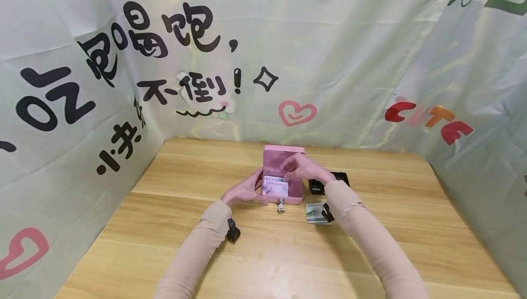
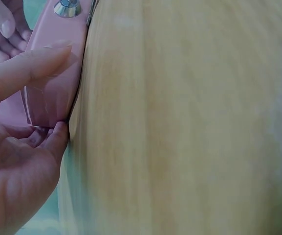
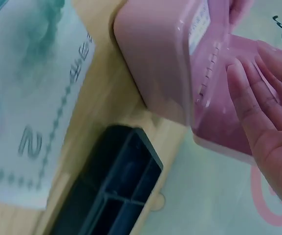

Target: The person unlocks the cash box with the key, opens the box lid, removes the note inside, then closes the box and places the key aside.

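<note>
The pink cash box (image 1: 295, 200) stands with its lid (image 1: 273, 158) raised and keys (image 1: 281, 206) at the front lock. A stack of purplish banknotes (image 1: 274, 187) lies in its left part. My left hand (image 1: 245, 190) grips the box's near left corner; in the left wrist view the thumb (image 2: 31, 68) lies along the front wall and the other fingers curl at the side. Above the box, before the lid, hovers my right hand (image 1: 299, 166). Its fingers (image 3: 258, 105) are loosely bent, with nothing seen between them in the right wrist view.
Right of the box is a black compartment tray (image 1: 341, 179), partly behind my right wrist. Nearer to me lies a greenish banknote (image 1: 316, 213), partly covered by the right wrist camera. Printed cloth walls (image 1: 350, 61) stand around the wooden table (image 1: 263, 258).
</note>
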Demonstrator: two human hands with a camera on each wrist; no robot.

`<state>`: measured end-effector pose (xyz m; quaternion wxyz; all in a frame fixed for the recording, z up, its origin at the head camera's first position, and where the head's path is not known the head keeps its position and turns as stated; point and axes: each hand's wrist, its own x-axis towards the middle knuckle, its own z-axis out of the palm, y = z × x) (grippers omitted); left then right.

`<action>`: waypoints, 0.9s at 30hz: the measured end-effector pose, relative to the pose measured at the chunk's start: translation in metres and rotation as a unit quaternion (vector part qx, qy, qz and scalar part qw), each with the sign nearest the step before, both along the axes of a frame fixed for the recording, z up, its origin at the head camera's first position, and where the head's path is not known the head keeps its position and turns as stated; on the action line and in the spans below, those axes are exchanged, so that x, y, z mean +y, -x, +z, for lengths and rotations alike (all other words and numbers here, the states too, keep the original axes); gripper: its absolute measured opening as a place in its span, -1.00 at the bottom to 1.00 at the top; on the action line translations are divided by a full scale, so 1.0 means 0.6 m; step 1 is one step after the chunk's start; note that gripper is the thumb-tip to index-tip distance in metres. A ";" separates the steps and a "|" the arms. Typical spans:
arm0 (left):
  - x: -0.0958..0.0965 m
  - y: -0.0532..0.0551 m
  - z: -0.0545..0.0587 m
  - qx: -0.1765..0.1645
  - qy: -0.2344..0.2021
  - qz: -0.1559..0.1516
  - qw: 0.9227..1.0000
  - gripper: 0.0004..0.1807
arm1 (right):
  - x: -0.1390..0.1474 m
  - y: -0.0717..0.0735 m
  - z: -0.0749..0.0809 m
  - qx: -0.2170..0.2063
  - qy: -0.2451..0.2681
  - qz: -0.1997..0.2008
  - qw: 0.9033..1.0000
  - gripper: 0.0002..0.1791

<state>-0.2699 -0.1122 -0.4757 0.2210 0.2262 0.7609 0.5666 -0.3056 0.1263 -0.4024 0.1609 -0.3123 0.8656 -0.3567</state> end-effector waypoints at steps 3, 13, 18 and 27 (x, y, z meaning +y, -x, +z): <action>0.000 0.000 -0.001 0.001 -0.003 0.001 1.000 0.29 | -0.009 0.003 -0.009 -0.003 0.001 0.001 1.000 -0.75; 0.000 0.000 -0.001 -0.001 0.000 -0.001 1.000 0.27 | -0.019 0.010 -0.039 -0.028 0.012 0.011 0.999 -0.76; -0.001 0.000 -0.001 -0.003 0.003 0.001 1.000 0.28 | -0.018 0.011 -0.048 -0.020 0.006 0.011 1.000 -0.76; -0.001 0.001 -0.003 0.003 -0.005 -0.002 1.000 0.28 | -0.021 0.010 -0.053 -0.004 -0.006 -0.001 1.000 -0.78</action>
